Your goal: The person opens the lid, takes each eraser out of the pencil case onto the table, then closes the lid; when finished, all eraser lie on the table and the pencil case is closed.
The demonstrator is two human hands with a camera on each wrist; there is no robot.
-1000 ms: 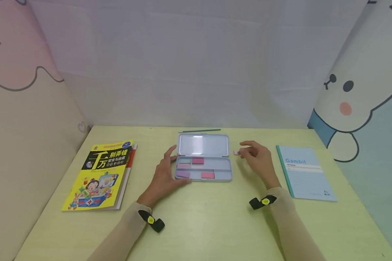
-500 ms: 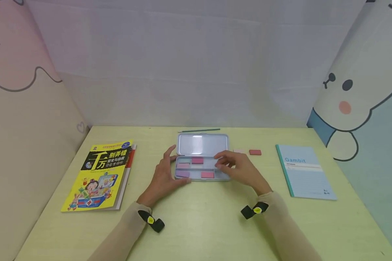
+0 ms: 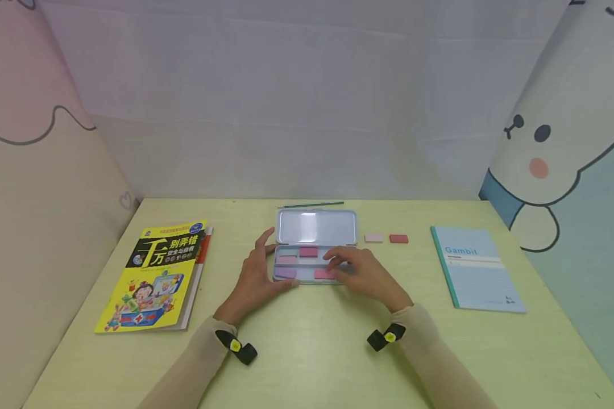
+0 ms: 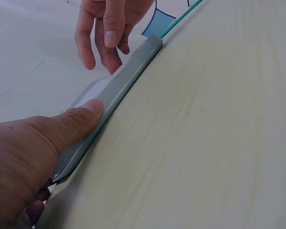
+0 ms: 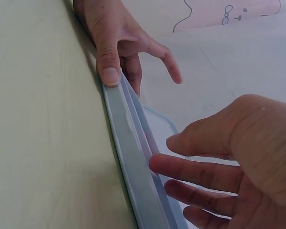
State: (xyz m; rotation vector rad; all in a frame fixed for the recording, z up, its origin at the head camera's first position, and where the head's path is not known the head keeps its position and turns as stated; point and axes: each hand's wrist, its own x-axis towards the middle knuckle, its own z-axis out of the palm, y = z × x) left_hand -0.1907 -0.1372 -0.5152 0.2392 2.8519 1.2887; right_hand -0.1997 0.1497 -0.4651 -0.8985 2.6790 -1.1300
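An open pale blue pencil case (image 3: 345,227) lies on the table, its lid folded back. My left hand (image 3: 256,278) grips its left end, the thumb (image 4: 88,112) pressing the front wall. In the back compartment lie a magenta eraser (image 3: 308,251) and a light pink eraser (image 3: 287,259); in the front one, a purple eraser (image 3: 285,273) and a pink eraser (image 3: 323,274). My right hand (image 3: 370,275) hovers over the right half, fingertips right at the pink eraser. Its thumb and fingers (image 5: 200,171) are apart in the right wrist view, with nothing visible between them.
Right of the case lie a pale pink eraser (image 3: 373,238) and a red eraser (image 3: 398,238). A green pencil (image 3: 312,204) lies behind the lid. A yellow book (image 3: 158,284) sits at the left, over a red-covered one; a light blue notebook (image 3: 478,272) at the right.
My right hand has left the pale pink eraser and moved left over the case, down to the pink eraser in the front compartment. The left hand has stayed on the case.
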